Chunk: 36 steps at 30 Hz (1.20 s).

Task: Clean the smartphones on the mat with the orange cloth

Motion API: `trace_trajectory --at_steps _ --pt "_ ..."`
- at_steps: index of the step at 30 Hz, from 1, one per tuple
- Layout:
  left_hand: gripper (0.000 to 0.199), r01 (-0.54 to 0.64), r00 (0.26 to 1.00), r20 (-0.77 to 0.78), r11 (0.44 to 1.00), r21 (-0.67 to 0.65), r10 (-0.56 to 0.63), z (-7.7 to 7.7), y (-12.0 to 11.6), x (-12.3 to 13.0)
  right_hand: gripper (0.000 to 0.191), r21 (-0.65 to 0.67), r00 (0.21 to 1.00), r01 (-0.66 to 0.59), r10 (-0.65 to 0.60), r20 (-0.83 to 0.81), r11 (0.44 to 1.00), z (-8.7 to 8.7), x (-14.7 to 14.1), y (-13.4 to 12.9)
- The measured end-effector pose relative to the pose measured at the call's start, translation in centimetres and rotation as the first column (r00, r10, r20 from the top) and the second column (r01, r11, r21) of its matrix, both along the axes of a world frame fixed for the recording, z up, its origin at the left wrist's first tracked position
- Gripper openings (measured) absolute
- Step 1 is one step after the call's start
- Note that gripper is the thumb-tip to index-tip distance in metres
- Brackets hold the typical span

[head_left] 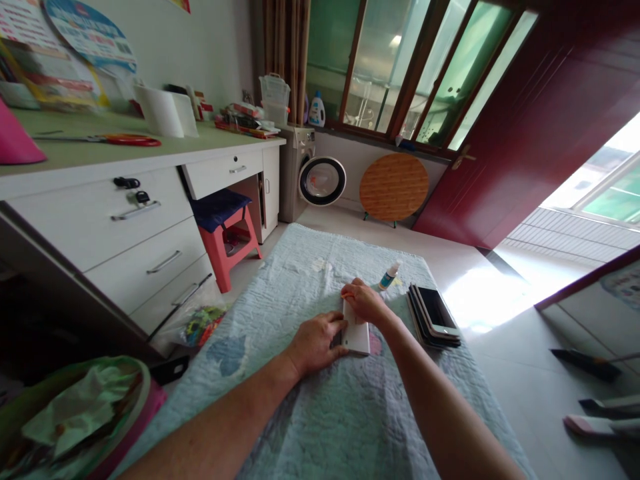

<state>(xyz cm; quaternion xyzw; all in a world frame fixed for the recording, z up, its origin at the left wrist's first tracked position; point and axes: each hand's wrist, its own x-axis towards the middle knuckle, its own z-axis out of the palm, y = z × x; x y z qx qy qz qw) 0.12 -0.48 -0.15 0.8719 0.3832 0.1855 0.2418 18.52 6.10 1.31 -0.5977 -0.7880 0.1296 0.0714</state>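
A flat white slab like a phone (357, 338) lies on the pale blue quilted cover (300, 427) in front of me. My left hand (317, 340) holds its left edge, thumb near the close end and fingers further up. At the far end, my right hand (364, 301) is closed and pressed down on its surface. A bit of orange shows under those fingers, too small to name. Beyond the right hand stands a small spray bottle (389, 276) with a blue label. To the right lies a stack of phones and tablets (435, 313), a white-framed one on top.
A basket of rubbish (145, 393) stands at the lower left. Along the left wall runs a white desk (150, 207) with scissors (133, 140) on it and a red stool (220, 253) below. A washing machine (295, 180) has its door open. Brushes (600, 427) lie right.
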Motion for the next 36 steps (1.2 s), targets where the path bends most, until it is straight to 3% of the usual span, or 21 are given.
trace_trajectory --at_steps 3,7,12,14,19,24,27,36 --pt "0.043 -0.017 0.999 0.026 0.999 -0.029 0.018 -0.2 0.0 0.0 0.025 0.031 0.996 -0.014 0.017 -0.089 0.999 -0.3 0.1 -0.9" --pt "0.060 -0.061 0.991 0.119 0.997 -0.045 0.066 -0.4 0.0 0.2 0.025 0.045 0.986 -0.086 0.091 -0.140 0.995 -0.4 0.0 -3.0" --pt "0.062 -0.086 0.986 0.134 0.993 -0.076 0.095 -0.8 0.1 0.1 0.022 -0.011 0.977 -0.153 0.149 -0.149 0.988 0.5 -0.1 -6.3" --pt "0.071 -0.098 0.986 0.127 0.991 -0.094 0.109 -1.1 0.1 0.0 0.020 -0.030 0.974 -0.180 0.173 -0.148 0.983 0.9 -0.1 -6.8" --pt "0.093 -0.086 0.980 0.177 0.995 -0.051 0.094 -1.7 0.2 -0.1 0.021 -0.027 0.987 -0.160 0.159 -0.038 0.987 1.3 -0.7 -5.2" --pt "0.101 -0.077 0.976 0.202 0.997 -0.015 0.078 -2.0 0.3 0.0 0.025 -0.001 0.996 -0.037 0.037 0.075 0.999 0.9 -1.4 -1.6" --pt "0.102 -0.076 0.976 0.203 0.997 -0.008 0.076 -2.0 0.3 0.0 0.025 0.003 0.996 -0.015 0.014 0.087 1.000 0.6 -1.5 -0.7" --pt "0.096 -0.071 0.974 0.215 0.997 -0.016 0.073 -1.8 0.2 0.1 0.023 0.034 0.994 -0.104 0.105 -0.033 0.994 -0.1 -1.3 -5.0"
